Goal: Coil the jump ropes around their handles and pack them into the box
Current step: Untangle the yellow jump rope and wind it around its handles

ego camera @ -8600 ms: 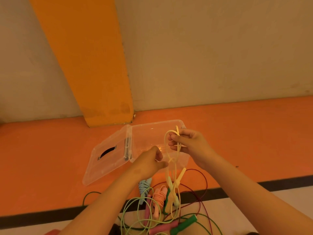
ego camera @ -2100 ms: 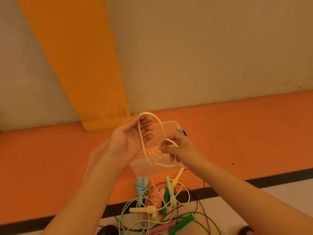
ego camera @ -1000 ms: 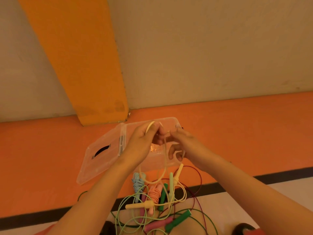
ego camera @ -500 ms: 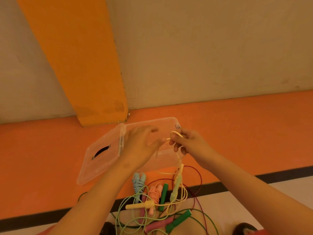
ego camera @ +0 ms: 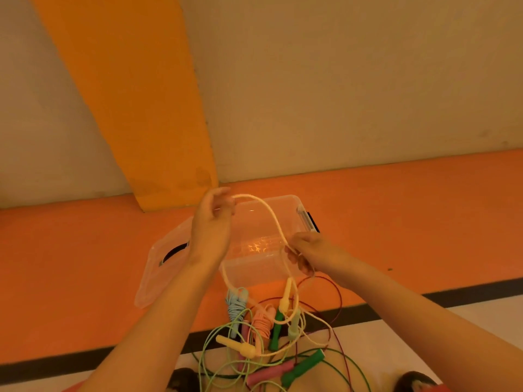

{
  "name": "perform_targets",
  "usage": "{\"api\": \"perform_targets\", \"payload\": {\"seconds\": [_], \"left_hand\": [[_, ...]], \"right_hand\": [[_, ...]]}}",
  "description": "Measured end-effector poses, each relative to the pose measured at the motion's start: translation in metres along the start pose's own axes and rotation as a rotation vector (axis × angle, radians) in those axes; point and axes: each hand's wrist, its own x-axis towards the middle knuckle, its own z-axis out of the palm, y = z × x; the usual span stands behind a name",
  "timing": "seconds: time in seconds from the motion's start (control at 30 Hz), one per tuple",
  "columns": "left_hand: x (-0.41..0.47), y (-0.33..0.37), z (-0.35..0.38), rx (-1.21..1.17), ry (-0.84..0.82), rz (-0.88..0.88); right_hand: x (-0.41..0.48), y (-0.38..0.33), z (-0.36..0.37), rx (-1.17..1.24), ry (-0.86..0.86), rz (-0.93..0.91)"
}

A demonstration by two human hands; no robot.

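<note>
Head view, looking down. The left hand (ego camera: 210, 224) is raised over the clear plastic storage box (ego camera: 283, 198), thumb and fingertips closed together on the pale yellow jump-rope cord (ego camera: 271, 216). From there the cord arcs right and down to the right hand (ego camera: 311, 254), whose fingers are curled round it above the box's near right corner; whether the cord is also looped about those fingers cannot be made out. Below the right hand the cord drops to a slim yellow handle (ego camera: 286, 294) hanging over the floor.

The box stands open on the orange floor mat (ego camera: 85, 264), just before the orange pillar (ego camera: 135, 108). Its clear plastic lid (ego camera: 152, 278), with a black slot, lies against the box's left side.

Nearer the person lies a tangle of ropes: a second yellow handle (ego camera: 235, 345), a coiled light-blue rope (ego camera: 236, 304), a coiled pink rope (ego camera: 261, 321), two dark green handles (ego camera: 302, 367), a pink handle (ego camera: 268, 374), and loose light-green (ego camera: 209, 339) and maroon (ego camera: 338, 292) cords.
</note>
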Motion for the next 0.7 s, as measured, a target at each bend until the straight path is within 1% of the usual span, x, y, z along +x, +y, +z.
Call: {"api": "perform_targets", "payload": {"seconds": [0.03,0.1,0.2,0.27,0.3,0.43,0.47,0.6,0.7], "left_hand": [[-0.001,-0.002,-0.001,0.084,-0.026,-0.024],[-0.008,-0.007,0.002,0.25,-0.13,0.033],[-0.023,-0.01,0.015,0.447,-0.375,0.153],[-0.029,-0.01,0.02,0.474,-0.499,0.169],[-0.031,-0.007,0.021,0.445,-0.529,0.156],[-0.028,0.002,0.022,0.212,-0.552,0.061],[-0.027,0.001,0.023,0.203,-0.557,0.053],[-0.028,-0.003,0.028,0.295,-0.499,0.043],[-0.024,-0.002,0.029,0.253,-0.524,-0.018]], "right_hand": [[0.001,-0.004,-0.002,0.029,0.035,-0.017],[0.001,-0.012,-0.004,0.087,0.082,-0.065],[-0.001,-0.022,-0.002,0.155,0.106,-0.139],[-0.002,-0.025,-0.001,0.189,0.122,-0.189],[-0.001,-0.025,-0.001,0.191,0.134,-0.207],[0.0,-0.018,-0.003,0.18,0.159,-0.214],[0.001,-0.016,-0.002,0.195,0.152,-0.218],[0.002,-0.013,0.003,0.296,0.142,-0.229],[0.003,-0.013,0.003,0.364,0.152,-0.244]]}}
